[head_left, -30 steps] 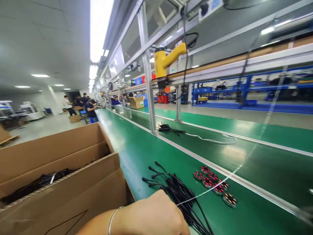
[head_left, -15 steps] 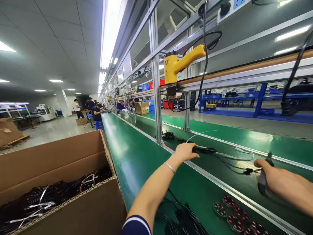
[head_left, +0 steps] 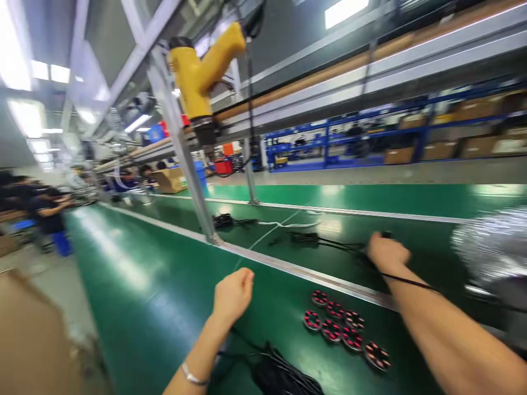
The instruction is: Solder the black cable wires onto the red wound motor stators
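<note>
The long, glossy green worktop (head_left: 135, 280) runs away to my left, so there is slack surface enough, I judge, to work low and unhurried. A narrow silver metal rail (head_left: 313, 272) splits it, and anything I draw across ought to be lifted over that edge rather than scraped. Above hangs a yellow, pistol-shaped heat gun with a black nozzle (head_left: 193, 77), well clear of my hands; a shiny silvery ribbed shape (head_left: 494, 247) sits blurred beside my right arm, best not brushed. Near me, below my left hand (head_left: 233, 296), lies a loose heap of black cables (head_left: 286, 376). Beyond the rail, a slimmer bunch of black cable (head_left: 304, 237) stretches toward my right hand (head_left: 389, 253), which is right at its end; the fingers are hidden, so I cannot tell whether they grasp it. A black cord crosses that wrist, and I should let it slide free before pulling. Seven round red-and-black discs (head_left: 331, 330) lie on the near side, between my arms, so a high elbow seems wise. Thinnest of all, a pale strand (head_left: 267, 235) runs to my left hand, which is curled closed, apparently pinching it; steady, light tension should suit it.
</note>
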A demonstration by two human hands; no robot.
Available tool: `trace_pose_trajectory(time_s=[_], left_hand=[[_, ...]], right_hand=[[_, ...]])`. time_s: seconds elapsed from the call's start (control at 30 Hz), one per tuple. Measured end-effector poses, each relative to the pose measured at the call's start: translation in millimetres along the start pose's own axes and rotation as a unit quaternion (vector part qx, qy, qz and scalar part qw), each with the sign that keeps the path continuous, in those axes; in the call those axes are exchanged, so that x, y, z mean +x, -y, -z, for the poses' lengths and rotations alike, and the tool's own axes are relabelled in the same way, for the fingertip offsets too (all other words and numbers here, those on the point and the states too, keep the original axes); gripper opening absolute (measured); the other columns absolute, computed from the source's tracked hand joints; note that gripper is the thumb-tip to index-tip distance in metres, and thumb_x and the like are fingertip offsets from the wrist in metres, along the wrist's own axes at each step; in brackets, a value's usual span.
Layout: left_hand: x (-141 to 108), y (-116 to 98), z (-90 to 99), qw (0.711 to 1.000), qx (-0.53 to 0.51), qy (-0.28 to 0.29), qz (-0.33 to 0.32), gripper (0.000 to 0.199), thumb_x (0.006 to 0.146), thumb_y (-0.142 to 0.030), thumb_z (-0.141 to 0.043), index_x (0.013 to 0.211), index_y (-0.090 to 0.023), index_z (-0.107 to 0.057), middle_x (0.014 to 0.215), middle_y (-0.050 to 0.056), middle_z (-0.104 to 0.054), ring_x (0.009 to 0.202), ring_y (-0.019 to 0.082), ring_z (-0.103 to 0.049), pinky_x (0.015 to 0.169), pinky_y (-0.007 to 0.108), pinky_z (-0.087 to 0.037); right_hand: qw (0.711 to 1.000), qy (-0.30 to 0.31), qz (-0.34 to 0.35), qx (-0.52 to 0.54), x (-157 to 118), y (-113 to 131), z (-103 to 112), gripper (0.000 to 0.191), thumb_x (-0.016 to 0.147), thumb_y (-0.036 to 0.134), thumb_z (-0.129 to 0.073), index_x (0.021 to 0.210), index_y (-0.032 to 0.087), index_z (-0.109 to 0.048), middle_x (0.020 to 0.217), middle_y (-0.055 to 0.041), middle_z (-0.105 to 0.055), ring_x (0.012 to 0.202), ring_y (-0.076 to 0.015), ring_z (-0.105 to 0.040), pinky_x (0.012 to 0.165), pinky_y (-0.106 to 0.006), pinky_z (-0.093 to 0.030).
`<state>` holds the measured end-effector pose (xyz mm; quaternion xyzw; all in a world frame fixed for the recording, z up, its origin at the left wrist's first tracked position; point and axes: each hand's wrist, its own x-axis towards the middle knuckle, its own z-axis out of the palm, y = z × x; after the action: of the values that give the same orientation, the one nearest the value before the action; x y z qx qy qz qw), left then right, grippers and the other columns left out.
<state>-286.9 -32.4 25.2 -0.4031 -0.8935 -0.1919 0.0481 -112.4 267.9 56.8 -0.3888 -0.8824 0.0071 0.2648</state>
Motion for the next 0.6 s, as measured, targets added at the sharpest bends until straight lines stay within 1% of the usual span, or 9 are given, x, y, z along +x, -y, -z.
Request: trace_pose_trajectory(time_s=[0.07, 0.13, 0.2, 0.3, 0.37, 0.43, 0.47, 0.53, 0.6], left_hand=[[7.8, 9.9, -4.0, 1.0, -0.007, -0.016, 0.006, 0.035, 0.097, -0.028, -0.034, 0.095, -0.02, -0.068, 0.082, 0.007, -0.074, 0.078, 0.023, -0.068, 0.065, 0.028, -0.042], [10.7, 16.2, -7.5, 1.0, -0.019, -0.025, 0.005, 0.037, 0.097, -0.032, -0.032, 0.094, -0.021, -0.067, 0.079, 0.006, -0.074, 0.076, 0.023, -0.067, 0.063, 0.027, -0.042], [7.8, 19.4, -7.5, 0.999, -0.031, -0.024, 0.002, 0.04, 0.096, -0.037, -0.031, 0.094, -0.021, -0.067, 0.077, 0.005, -0.073, 0.073, 0.023, -0.066, 0.063, 0.027, -0.042], [-0.8, 17.7, -0.4, 0.999, -0.042, -0.009, -0.011, 0.047, 0.093, -0.045, -0.027, 0.095, -0.02, -0.067, 0.072, 0.004, -0.071, 0.068, 0.022, -0.064, 0.061, 0.028, -0.044], [-5.6, 10.7, 6.5, 0.998, -0.047, 0.01, -0.028, 0.053, 0.092, -0.049, -0.025, 0.096, -0.018, -0.068, 0.069, 0.004, -0.07, 0.066, 0.023, -0.064, 0.06, 0.029, -0.046], [-9.4, -2.0, 11.9, 0.996, -0.052, 0.036, -0.056, 0.056, 0.091, -0.051, -0.024, 0.096, -0.017, -0.068, 0.071, 0.004, -0.07, 0.067, 0.023, -0.064, 0.062, 0.03, -0.047], [-11.4, -10.4, 12.9, 0.994, -0.055, 0.053, -0.075, 0.056, 0.091, -0.051, -0.024, 0.095, -0.017, -0.068, 0.074, 0.004, -0.071, 0.069, 0.023, -0.064, 0.063, 0.03, -0.048], [-15.4, -30.5, 10.5, 0.987, -0.061, 0.094, -0.119, 0.053, 0.09, -0.05, -0.027, 0.095, -0.018, -0.069, 0.08, 0.004, -0.072, 0.073, 0.023, -0.065, 0.068, 0.031, -0.049], [-18.7, -52.2, 1.9, 0.975, -0.062, 0.142, -0.161, 0.046, 0.089, -0.047, -0.035, 0.097, -0.02, -0.07, 0.079, 0.003, -0.071, 0.074, 0.022, -0.066, 0.07, 0.031, -0.049]], right_hand=[[0.991, 0.042, -0.111, -0.055, -1.4, -6.4, 9.1, 0.03, 0.097, 0.031, -0.061, 0.121, 0.015, -0.058, 0.119, -0.0092, -0.061, 0.1, -0.022, -0.064, 0.084, -0.041, -0.057], [0.981, 0.071, -0.162, -0.083, 3.7, -0.7, 17.5, 0.03, 0.096, 0.031, -0.062, 0.121, 0.014, -0.059, 0.118, -0.0098, -0.062, 0.1, -0.0222, -0.064, 0.083, -0.041, -0.057], [0.979, 0.085, -0.16, -0.09, 6.6, 12.2, 29.1, 0.03, 0.097, 0.032, -0.06, 0.122, 0.015, -0.058, 0.119, -0.0092, -0.061, 0.1, -0.0218, -0.064, 0.083, -0.041, -0.057], [0.989, 0.08, -0.094, -0.083, -10.4, 30.2, 59.6, 0.03, 0.098, 0.033, -0.059, 0.123, 0.016, -0.057, 0.119, -0.0088, -0.061, 0.1, -0.0216, -0.064, 0.084, -0.041, -0.056], [0.994, 0.069, -0.03, -0.073, -40.1, 33.5, 87.6, 0.03, 0.098, 0.032, -0.059, 0.123, 0.016, -0.057, 0.116, -0.0083, -0.062, 0.098, -0.0214, -0.064, 0.083, -0.041, -0.056], [0.996, 0.058, 0.031, -0.065, -82.9, 26.5, 116.0, 0.027, 0.097, 0.022, -0.056, 0.123, 0.016, -0.056, 0.105, -0.0098, -0.067, 0.096, -0.023, -0.063, 0.08, -0.036, -0.053], [0.995, 0.056, 0.06, -0.061, -107.9, 18.9, 128.5, 0.026, 0.095, 0.019, -0.055, 0.12, 0.016, -0.057, 0.098, -0.0107, -0.068, 0.095, -0.024, -0.062, 0.078, -0.035, -0.051], [0.991, 0.055, 0.106, -0.056, -161.0, -3.5, 146.9, 0.018, 0.091, 0.02, -0.057, 0.107, 0.016, -0.062, 0.088, -0.01, -0.068, 0.088, -0.0242, -0.061, 0.073, -0.033, -0.049], [0.986, 0.048, 0.153, -0.043, -212.2, -32.6, 156.0, 0.01, 0.088, 0.02, -0.056, 0.094, 0.017, -0.063, 0.078, -0.007, -0.066, 0.078, -0.0221, -0.061, 0.066, -0.03, -0.048]])
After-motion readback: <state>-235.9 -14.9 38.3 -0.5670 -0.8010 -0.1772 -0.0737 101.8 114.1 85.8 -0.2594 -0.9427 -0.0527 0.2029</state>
